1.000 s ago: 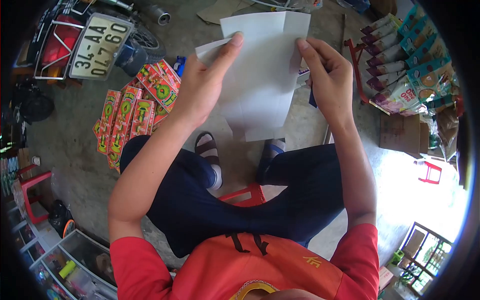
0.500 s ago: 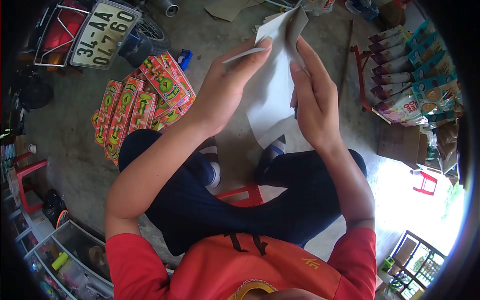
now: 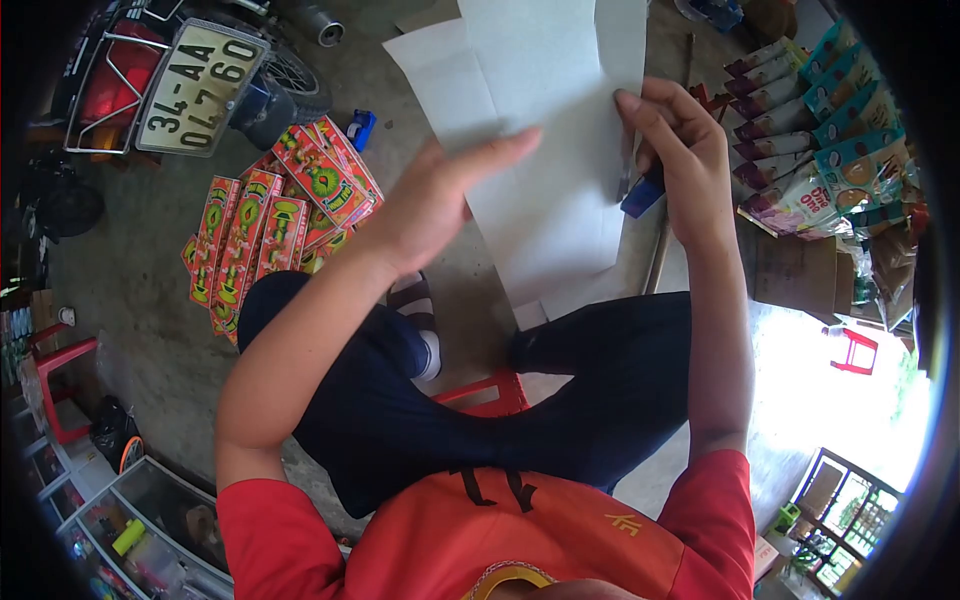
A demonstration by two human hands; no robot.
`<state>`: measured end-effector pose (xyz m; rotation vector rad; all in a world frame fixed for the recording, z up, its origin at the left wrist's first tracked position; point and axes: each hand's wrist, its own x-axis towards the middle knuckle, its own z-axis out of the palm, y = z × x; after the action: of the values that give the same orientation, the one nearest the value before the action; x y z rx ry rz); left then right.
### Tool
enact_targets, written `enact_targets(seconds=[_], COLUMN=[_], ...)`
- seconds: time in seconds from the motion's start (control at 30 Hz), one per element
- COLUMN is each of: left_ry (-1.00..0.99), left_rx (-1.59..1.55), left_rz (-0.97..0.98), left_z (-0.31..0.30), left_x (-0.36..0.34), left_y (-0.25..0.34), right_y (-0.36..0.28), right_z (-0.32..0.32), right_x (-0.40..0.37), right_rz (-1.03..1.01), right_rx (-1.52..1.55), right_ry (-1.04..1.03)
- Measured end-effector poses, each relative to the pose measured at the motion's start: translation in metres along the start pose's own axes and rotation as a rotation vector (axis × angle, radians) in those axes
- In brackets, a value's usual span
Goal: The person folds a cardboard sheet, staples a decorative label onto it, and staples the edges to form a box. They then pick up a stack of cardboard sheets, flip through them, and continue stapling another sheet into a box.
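1. White creased sheet [image 3: 545,150]: held up unfolded, spanning from left hand [image 3: 430,205] to right hand [image 3: 680,150], upper edge above both, lower edge hanging below them toward the knees.
2. Motorbike rear with number plate [image 3: 200,90]: on the floor, well apart to the left of the left hand.
3. Pile of red-and-green printed cartons [image 3: 280,220]: on the concrete floor just left of the left wrist, fanned and overlapping.
4. Rack of coloured snack packets [image 3: 830,130]: to the right of the right hand, apart from it.
5. Left hand: opened flat, fingers straight and together, laid across the front face of the sheet; nothing gripped; actual contact with the paper not determinable.
6. Right hand: curled closed round a blue-handled tool [image 3: 643,195], index finger stretched onto the sheet's right edge; thumb hidden.
7. Red plastic stool [image 3: 485,392]: below both hands, between the legs, mostly covered.
8. Said blue-handled tool: clamped in the right palm, just beside the sheet's right edge; tip hidden, type not identifiable.
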<state>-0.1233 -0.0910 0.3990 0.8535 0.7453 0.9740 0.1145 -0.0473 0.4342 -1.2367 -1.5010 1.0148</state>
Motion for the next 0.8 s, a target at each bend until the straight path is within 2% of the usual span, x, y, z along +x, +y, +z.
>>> enact_targets(seconds=[0.03, 0.13, 0.23, 0.47, 0.53, 0.8], left_ry=[0.018, 0.06, 0.115, 0.08, 0.075, 0.068], left_rx=[0.067, -0.061, 0.078, 0.287, 0.303, 0.23], left_rz=[0.031, -0.053, 0.02, 0.238, 0.245, 0.171], left_z=[0.002, 0.01, 0.017, 0.028, 0.026, 0.029], left_x=[0.003, 0.002, 0.001, -0.001, 0.001, -0.003], left_y=[-0.008, -0.011, -0.002, -0.017, -0.019, -0.018], right_y=[0.0, -0.002, -0.006, 0.0, -0.001, 0.003], right_z=[0.0, 0.0, 0.005, 0.021, 0.021, 0.034], right_x=[0.001, -0.004, -0.011, -0.018, -0.02, -0.029], right_rz=[0.015, 0.045, 0.071, -0.096, -0.087, -0.287], right_rx=[0.007, -0.037, -0.193, -0.323, -0.449, -0.597], right_ry=[-0.031, -0.097, -0.111, 0.025, 0.014, -0.03])
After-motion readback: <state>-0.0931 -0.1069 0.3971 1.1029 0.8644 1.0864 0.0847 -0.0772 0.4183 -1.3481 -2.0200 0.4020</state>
